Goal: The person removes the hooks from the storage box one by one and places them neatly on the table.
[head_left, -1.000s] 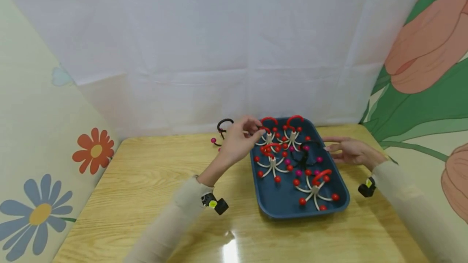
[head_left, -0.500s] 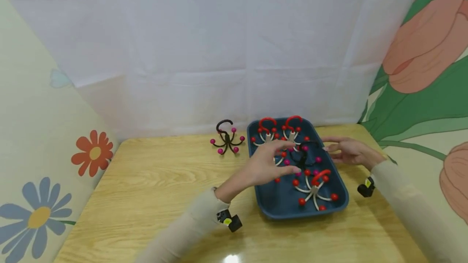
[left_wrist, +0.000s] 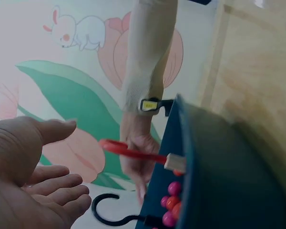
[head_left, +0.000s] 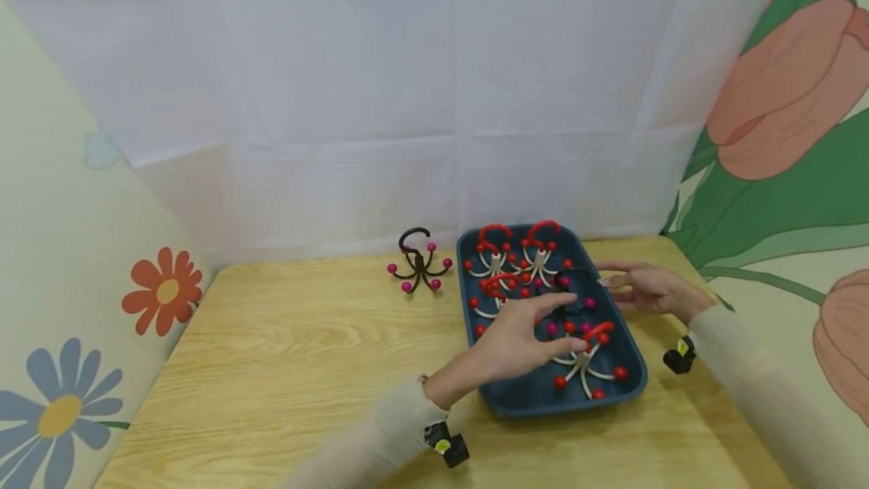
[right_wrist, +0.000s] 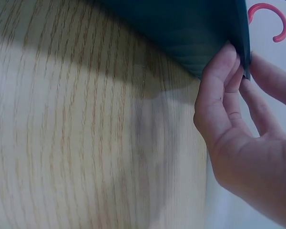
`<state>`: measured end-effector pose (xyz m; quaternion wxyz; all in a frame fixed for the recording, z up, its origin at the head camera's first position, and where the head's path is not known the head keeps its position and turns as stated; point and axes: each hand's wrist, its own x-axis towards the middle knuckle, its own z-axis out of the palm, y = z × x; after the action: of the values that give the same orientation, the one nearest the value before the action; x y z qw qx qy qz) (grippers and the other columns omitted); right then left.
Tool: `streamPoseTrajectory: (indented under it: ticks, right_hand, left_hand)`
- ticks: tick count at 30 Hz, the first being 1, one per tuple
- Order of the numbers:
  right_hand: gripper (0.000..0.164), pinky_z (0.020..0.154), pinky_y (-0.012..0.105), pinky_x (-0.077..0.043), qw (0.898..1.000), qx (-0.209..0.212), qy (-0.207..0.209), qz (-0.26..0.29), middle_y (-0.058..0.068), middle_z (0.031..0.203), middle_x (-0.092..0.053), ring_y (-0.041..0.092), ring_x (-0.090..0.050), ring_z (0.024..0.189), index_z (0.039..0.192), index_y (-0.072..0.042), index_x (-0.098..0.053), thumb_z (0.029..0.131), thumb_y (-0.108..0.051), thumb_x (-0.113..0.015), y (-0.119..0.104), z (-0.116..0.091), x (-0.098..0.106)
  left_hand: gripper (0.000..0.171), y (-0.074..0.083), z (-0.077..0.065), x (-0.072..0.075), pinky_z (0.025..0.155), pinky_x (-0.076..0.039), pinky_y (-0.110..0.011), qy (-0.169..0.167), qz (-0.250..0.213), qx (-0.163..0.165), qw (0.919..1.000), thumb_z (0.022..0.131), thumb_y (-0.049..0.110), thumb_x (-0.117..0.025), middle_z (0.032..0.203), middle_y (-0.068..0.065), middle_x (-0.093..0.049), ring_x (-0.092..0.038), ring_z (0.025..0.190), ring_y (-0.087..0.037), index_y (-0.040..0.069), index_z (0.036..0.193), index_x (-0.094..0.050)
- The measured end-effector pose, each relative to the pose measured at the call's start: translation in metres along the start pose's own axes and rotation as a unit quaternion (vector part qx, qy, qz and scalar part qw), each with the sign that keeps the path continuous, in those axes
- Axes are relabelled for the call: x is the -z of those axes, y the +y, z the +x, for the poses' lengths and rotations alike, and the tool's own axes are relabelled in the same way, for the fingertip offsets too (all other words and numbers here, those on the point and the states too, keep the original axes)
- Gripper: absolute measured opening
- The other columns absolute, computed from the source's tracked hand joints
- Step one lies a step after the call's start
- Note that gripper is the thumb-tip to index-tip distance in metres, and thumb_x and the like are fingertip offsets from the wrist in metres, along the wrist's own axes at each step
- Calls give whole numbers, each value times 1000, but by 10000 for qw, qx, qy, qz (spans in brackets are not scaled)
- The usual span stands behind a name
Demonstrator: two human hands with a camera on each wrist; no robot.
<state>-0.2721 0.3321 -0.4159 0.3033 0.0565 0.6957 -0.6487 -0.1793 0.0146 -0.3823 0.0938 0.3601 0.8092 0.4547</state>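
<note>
My left hand point(head_left: 517, 339) hovers over the dark blue tray point(head_left: 502, 404), thumb and fingers spread apart, holding nothing. Closest to its fingertips are a white multi-arm hanging hook point(head_left: 582, 361) with a red hook top and red balls, and a black hanging hook point(head_left: 562, 300) with magenta balls. On the tray's right side, my right hand point(head_left: 648, 290) pinches the rim, as the right wrist view shows with fingers on the tray wall point(right_wrist: 181, 33). More white hooks, including one at the back point(head_left: 541, 259), stand in the tray. The left hand partly covers another white hook point(head_left: 490, 312).
Left of the tray, a second black hanging hook point(head_left: 419, 266) with magenta balls stands upright on the wooden table point(head_left: 292, 345). A white cloth point(head_left: 339, 96) hangs behind the table, and flower-patterned panels point(head_left: 781, 157) flank both sides.
My left hand has moved from near the black hook at the tray's left, rightward and toward me, over the tray. The right hand keeps its place at the rim.
</note>
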Motion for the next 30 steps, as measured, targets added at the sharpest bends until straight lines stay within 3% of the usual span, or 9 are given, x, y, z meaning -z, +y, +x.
streamPoseTrajectory:
  ticks: [2, 4, 6, 7, 10, 17, 24, 30]
  right_hand:
    - [59, 91, 31, -61, 10000, -8, 29, 18, -8, 113, -69, 14, -71, 103, 165, -16, -36, 109, -12, -55, 0, 0, 0]
    - [60, 91, 31, -61, 10000, -18, 40, 2, -8, 113, -69, 13, -71, 103, 165, -16, -35, 109, -12, -56, 0, 0, 0]
    - [63, 92, 31, -61, 10000, -4, 19, -80, -9, 115, -68, 13, -71, 104, 167, -14, -30, 109, -13, -56, 0, 0, 1]
    - [64, 93, 31, -61, 10000, -22, 42, -83, -8, 115, -68, 13, -71, 105, 167, -14, -29, 109, -13, -57, 0, 0, 1]
    - [65, 94, 31, -61, 9999, 1, 17, -171, -8, 118, -65, 13, -70, 106, 167, -12, -28, 109, -14, -57, 0, -1, 3]
    - [45, 94, 32, -61, 10000, -55, -58, -51, -8, 117, -64, 13, -71, 105, 152, -24, -52, 109, -12, -56, 0, -5, 7]
    - [70, 94, 30, -61, 9998, -19, -14, -215, -9, 116, -65, 11, -71, 106, 168, -11, -23, 108, -15, -58, -3, -2, 4]
    - [70, 95, 30, -60, 9998, -82, -8, -174, -9, 115, -67, 12, -72, 106, 169, -11, -21, 109, -14, -58, -3, 0, 1]
  left_hand:
    - [60, 1, 0, -6, 101, -57, -27, 29, 18, -41, 10000, 98, 41, -75, 89, -1, -78, -78, 88, -18, 25, 153, -56]
    - [58, 1, 1, -12, 105, -56, -30, 35, 16, -103, 9999, 99, 40, -74, 124, 0, -77, -72, 119, -13, 23, 152, -57]
    - [57, 1, 2, -18, 105, -56, -30, -26, -37, -163, 9999, 101, 38, -73, 141, -2, -70, -73, 119, -14, 19, 152, -57]
    - [56, 1, 2, -21, 107, -55, -30, -31, -76, -208, 9998, 101, 37, -72, 145, -2, -68, -67, 131, -14, 17, 151, -58]
    - [54, 1, 4, -28, 105, -54, -23, -13, -202, -279, 9994, 102, 34, -71, 144, -4, -68, -67, 130, -15, 13, 150, -58]
    - [51, 2, 6, -37, 104, -52, -17, 89, -747, -104, 9971, 103, 29, -70, 149, -6, -64, -66, 133, -19, 10, 149, -60]
    - [45, -1, 7, -42, 100, -55, -18, 233, -884, 61, 9958, 103, 28, -70, 144, -6, -69, -69, 126, -9, 12, 144, -64]
    - [40, -4, 7, -46, 90, -57, -16, 392, -921, 22, 9950, 103, 26, -71, 134, -5, -75, -71, 117, -3, 12, 140, -69]
